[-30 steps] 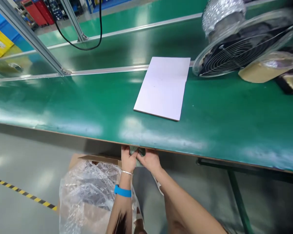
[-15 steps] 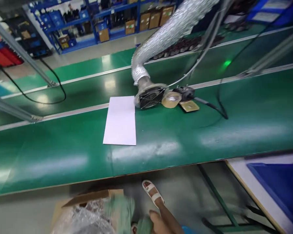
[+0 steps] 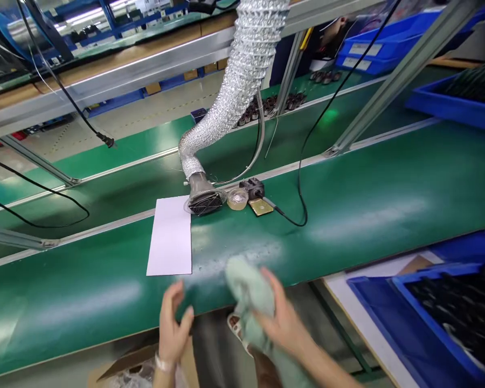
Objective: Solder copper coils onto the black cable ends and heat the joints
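Observation:
In my right hand [image 3: 281, 318] is a crumpled pale green cloth [image 3: 250, 291], its upper end over the front edge of the green worktop [image 3: 105, 291] and its lower part hanging down. My left hand [image 3: 173, 320] is empty, thumb and fingers apart, just in front of the worktop edge. A white sheet [image 3: 170, 237] lies flat beyond the left hand. Behind the cloth, a fume extractor hood [image 3: 205, 200] rests near a roll of tape [image 3: 237, 198] and a soldering iron stand [image 3: 253, 188] with a yellow sponge [image 3: 261, 207].
A silver flexible duct [image 3: 242, 75] runs down to the hood. Black cables [image 3: 303, 178] trail over the worktop. Blue trays [image 3: 388, 318] with dark parts stand on a side table at the right. An open cardboard box [image 3: 189, 361] with clear plastic sits below the edge at left.
The green cloth has come up from beside the box to the worktop edge in my right hand. My left hand has come into clear view. The camera view has shifted.

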{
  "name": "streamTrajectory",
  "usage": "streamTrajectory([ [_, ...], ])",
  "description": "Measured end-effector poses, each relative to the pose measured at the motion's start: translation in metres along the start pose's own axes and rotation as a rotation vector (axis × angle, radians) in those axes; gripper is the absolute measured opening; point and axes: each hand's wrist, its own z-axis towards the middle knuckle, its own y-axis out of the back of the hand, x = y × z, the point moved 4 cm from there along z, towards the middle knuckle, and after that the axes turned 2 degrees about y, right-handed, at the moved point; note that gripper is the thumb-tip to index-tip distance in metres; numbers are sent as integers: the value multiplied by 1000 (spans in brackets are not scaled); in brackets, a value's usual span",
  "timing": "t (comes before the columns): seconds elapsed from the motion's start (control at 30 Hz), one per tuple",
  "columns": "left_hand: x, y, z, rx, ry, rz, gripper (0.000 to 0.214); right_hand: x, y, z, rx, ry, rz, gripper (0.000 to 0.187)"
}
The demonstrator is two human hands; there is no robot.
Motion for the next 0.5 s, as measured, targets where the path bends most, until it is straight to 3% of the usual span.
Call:
streamTrajectory([
  [0.07, -9, -5, 66, -86, -101, 409, 55, -15, 36, 51, -210, -66, -236, 92],
  [0.1, -8, -9, 96, -118, -117, 603, 57, -23, 44, 73, -243, -70, -377, 91],
  [0.17, 10, -15, 140, -81, -19, 863, 64, -42, 43, 103, -220, -52, -628, 77],
  [0.23, 36, -8, 154, -65, 86, 1020, 71, -57, 34, 115, -161, -20, -784, 63],
  [0.3, 64, 17, 140, -94, 153, 1112, 75, -65, 22, 115, -143, -12, -838, 58],
  [0.37, 93, 60, 107, -150, 221, 1173, 75, -57, 1, 112, -140, -40, -833, 57],
  [0.43, 124, 114, 65, -206, 340, 1223, 73, -28, -40, 114, -95, -31, -776, 55],
  [0.5, 156, 170, 21, -291, 524, 1274, 72, 20, -104, 125, 18, 65, -675, 55],
])
